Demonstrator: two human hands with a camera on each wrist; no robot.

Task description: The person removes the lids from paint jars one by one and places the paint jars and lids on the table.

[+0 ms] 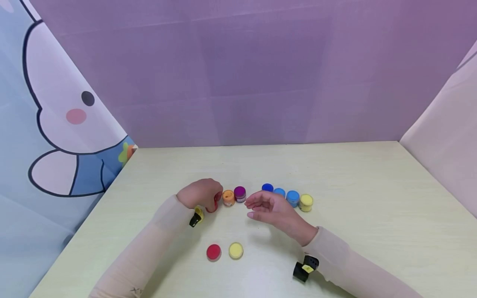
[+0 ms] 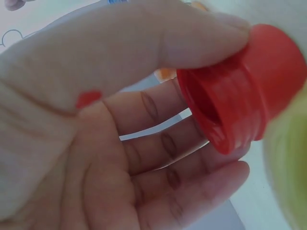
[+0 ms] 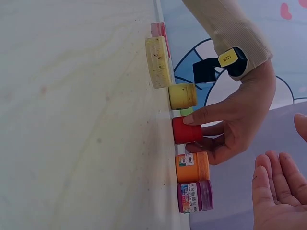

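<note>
My left hand (image 1: 208, 198) grips a small open red paint jar (image 3: 186, 130) that stands on the table, thumb on one side and fingers on the other. The jar's open threaded mouth (image 2: 216, 105) shows in the left wrist view. An open yellow jar (image 3: 182, 96) stands right beside it, under my left wrist. An orange jar (image 1: 228, 198) and a purple jar (image 1: 240, 193) stand just to its right. My right hand (image 1: 257, 205) hovers by the purple jar with relaxed fingers and holds nothing. A red lid (image 1: 213, 251) and a yellow lid (image 1: 236, 250) lie flat nearer to me.
Behind my right hand runs a row of jars: a dark blue one (image 1: 267, 187), two light blue ones (image 1: 292, 198) and a yellow one (image 1: 306, 202). The pale table (image 1: 354, 178) is walled by purple panels behind and a cartoon curtain (image 1: 56, 124) at left.
</note>
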